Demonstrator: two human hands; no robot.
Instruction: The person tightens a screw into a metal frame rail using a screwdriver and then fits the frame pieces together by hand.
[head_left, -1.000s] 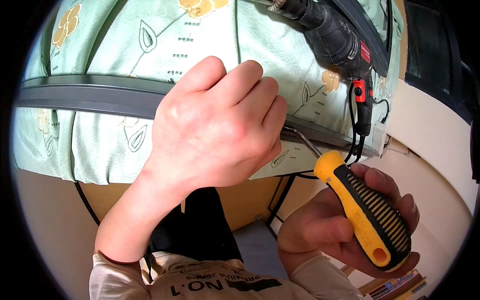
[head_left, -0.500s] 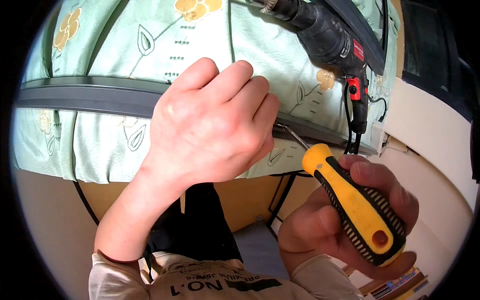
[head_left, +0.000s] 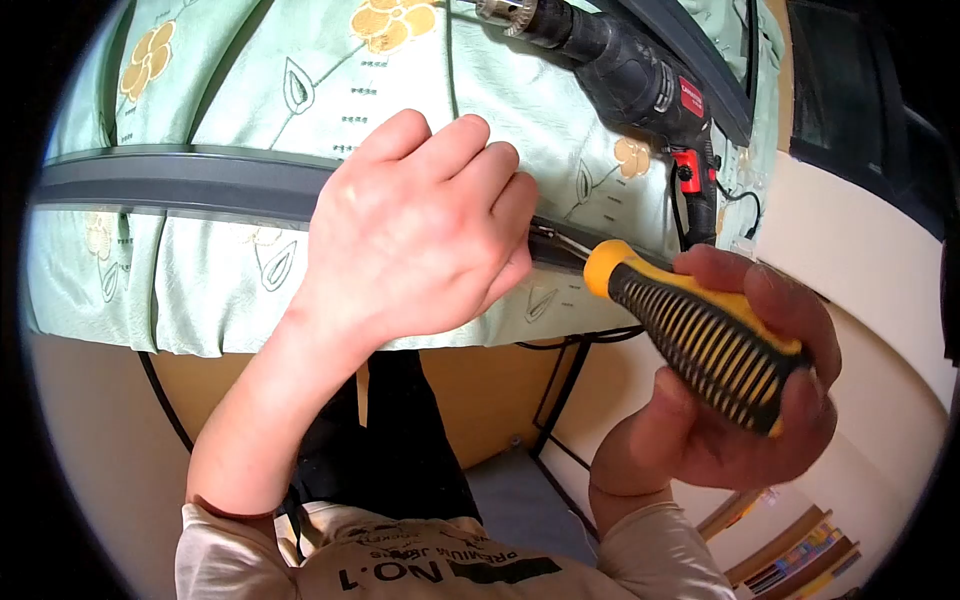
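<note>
My left hand (head_left: pixel 420 230) is closed in a fist around a long dark grey metal profile (head_left: pixel 200 185), which lies across a pale green cloth with flower patterns (head_left: pixel 240 110). In my right hand (head_left: pixel 760 400) is a screwdriver (head_left: pixel 700 340) with a yellow and black ribbed handle, my fingers curled around it. Its metal shaft points up and left to the profile, just right of my left fist. The exact contact at the tip is too small to make out.
A black power drill (head_left: pixel 640 90) with a red switch lies on the cloth at the upper right, its cable trailing down. Behind it is another dark profile (head_left: pixel 700 65). Small shelves with books (head_left: pixel 800 550) stand at the lower right.
The screwdriver and my right hand have moved up and left, and the handle has turned to show its ribbed side. My left fist has shifted slightly left. The drill appears further left in view.
</note>
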